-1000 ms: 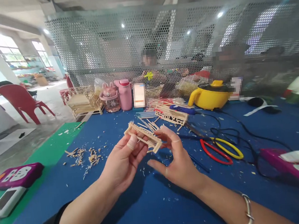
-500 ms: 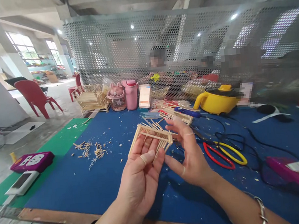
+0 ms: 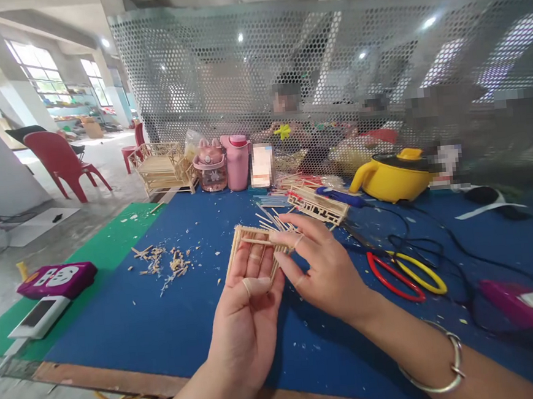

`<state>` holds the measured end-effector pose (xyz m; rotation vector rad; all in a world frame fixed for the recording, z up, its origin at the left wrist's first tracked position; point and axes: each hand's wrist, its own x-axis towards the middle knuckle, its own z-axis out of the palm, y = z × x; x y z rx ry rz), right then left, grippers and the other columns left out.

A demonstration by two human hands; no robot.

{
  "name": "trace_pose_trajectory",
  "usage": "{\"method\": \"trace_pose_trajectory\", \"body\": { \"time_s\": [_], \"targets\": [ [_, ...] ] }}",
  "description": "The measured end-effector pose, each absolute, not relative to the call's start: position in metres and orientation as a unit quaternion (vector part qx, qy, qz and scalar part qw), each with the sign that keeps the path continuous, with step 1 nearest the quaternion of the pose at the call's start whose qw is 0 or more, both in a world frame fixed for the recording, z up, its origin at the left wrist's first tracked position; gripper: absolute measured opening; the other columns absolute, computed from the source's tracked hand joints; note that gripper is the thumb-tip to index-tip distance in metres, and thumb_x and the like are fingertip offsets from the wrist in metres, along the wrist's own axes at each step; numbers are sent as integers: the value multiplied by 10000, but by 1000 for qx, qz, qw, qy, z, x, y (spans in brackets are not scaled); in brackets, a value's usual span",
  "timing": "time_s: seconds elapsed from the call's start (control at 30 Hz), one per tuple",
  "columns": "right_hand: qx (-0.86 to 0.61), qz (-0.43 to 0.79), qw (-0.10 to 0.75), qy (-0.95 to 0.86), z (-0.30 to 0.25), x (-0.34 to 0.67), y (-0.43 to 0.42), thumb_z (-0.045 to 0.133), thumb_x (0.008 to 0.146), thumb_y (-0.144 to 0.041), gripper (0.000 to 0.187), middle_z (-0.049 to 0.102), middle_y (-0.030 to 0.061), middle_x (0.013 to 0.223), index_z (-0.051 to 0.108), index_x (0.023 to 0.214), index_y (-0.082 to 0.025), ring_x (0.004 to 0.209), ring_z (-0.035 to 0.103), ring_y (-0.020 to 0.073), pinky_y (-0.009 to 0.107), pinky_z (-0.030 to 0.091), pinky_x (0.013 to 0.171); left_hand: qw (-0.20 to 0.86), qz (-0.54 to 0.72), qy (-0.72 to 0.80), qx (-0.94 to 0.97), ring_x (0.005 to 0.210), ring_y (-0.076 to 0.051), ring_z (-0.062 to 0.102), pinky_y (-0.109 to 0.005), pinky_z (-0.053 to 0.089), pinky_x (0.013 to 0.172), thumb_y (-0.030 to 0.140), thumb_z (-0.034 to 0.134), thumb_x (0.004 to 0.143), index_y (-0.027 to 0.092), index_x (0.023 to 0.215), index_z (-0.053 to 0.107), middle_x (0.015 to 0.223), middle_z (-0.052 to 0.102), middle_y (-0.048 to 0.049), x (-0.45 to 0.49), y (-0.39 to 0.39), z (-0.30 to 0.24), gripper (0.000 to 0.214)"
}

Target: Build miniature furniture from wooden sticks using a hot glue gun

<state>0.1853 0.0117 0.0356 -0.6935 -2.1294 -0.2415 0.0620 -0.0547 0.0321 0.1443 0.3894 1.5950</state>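
My left hand (image 3: 249, 305) is palm up and holds a small frame of thin wooden sticks (image 3: 232, 251), the thumb bent inward and the fingers behind it. From the right, my right hand (image 3: 324, 259) grips the frame's right end between thumb and fingertips, which hide that corner. Behind the hands lie loose sticks (image 3: 268, 215) and a longer wooden stick piece (image 3: 316, 206), with a blue-handled tool (image 3: 340, 195) across its far side. Scissors with one red and one yellow handle loop (image 3: 395, 275) rest right of my right hand.
Wood scraps (image 3: 179, 265) lie on the blue mat (image 3: 133, 327). A purple power strip (image 3: 65, 280) and white device (image 3: 40, 317) sit left. At the back stand a stick-built model (image 3: 160, 171), pink bottles (image 3: 237, 165) and a yellow pot (image 3: 396, 180). Black cables (image 3: 417, 243) run at right.
My right hand has moved left and closed onto the frame's right end. The frame has turned slightly in my left hand. The whole view has shifted a little.
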Motion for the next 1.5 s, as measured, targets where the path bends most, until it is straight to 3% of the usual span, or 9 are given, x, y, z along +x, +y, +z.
{"method": "trace_pose_trajectory", "body": {
  "time_s": [0.2,0.33,0.43,0.5,0.57,0.77,1.13,1.33,1.5],
  "targets": [
    [-276,-85,426,-858,36,175,26,535,868,-147,162,679,92,1009,660,965,-181,959,631,187,360,534,853,671,708,206,76,1209,-173,528,-267,484,933,-29,507,712,212,1133,618,1298,592,-50,63,-65,28,498],
    [-283,-86,425,-856,37,178,30,531,873,-146,144,690,87,973,663,922,-177,937,641,187,359,533,847,698,598,341,196,981,-211,642,-239,536,684,128,620,779,206,1134,630,1147,656,-96,43,-84,26,363],
    [-282,-87,421,-858,36,180,29,514,882,-159,149,686,83,990,651,930,-191,954,633,193,385,524,865,481,642,420,425,897,-161,623,-203,503,717,178,692,760,255,1096,646,998,673,-50,11,-72,33,348],
    [-277,-89,417,-861,34,181,27,505,888,-167,149,679,93,1001,641,946,-181,965,623,201,398,519,871,286,642,427,569,1117,-185,536,-215,429,925,139,773,660,283,1101,643,1187,608,-34,-9,-49,40,482],
    [-275,-97,413,-863,33,181,26,494,895,-170,150,671,110,1012,629,960,-164,974,614,211,407,516,872,229,558,431,671,1285,-231,402,-267,346,1041,154,787,640,271,1161,619,1380,476,-44,-23,-24,44,560],
    [-289,-101,386,-870,29,184,30,435,922,-160,155,624,128,1087,574,991,-167,1052,570,224,415,499,897,344,478,413,694,962,-203,635,-308,519,828,249,646,805,237,1256,539,1222,604,-100,-24,5,30,463],
    [-186,-96,327,-922,33,199,41,470,883,-116,217,499,88,1313,531,1042,-251,1249,432,246,488,399,997,411,478,437,641,792,-167,632,-257,504,693,294,683,762,208,1146,627,984,694,-67,-24,17,35,397],
    [-319,103,501,-798,35,194,32,532,872,-197,104,627,29,960,574,947,-254,906,600,177,367,493,834,511,352,519,589,720,-148,609,-258,464,607,324,643,759,170,1111,632,979,681,-70,-36,47,23,384],
    [-464,392,453,-652,20,196,39,606,806,-368,180,556,-26,650,597,860,-196,560,505,110,258,441,534,499,313,531,610,571,-150,569,-262,437,539,319,691,699,146,1100,652,701,671,-30,-37,72,7,439]
  ]
}}
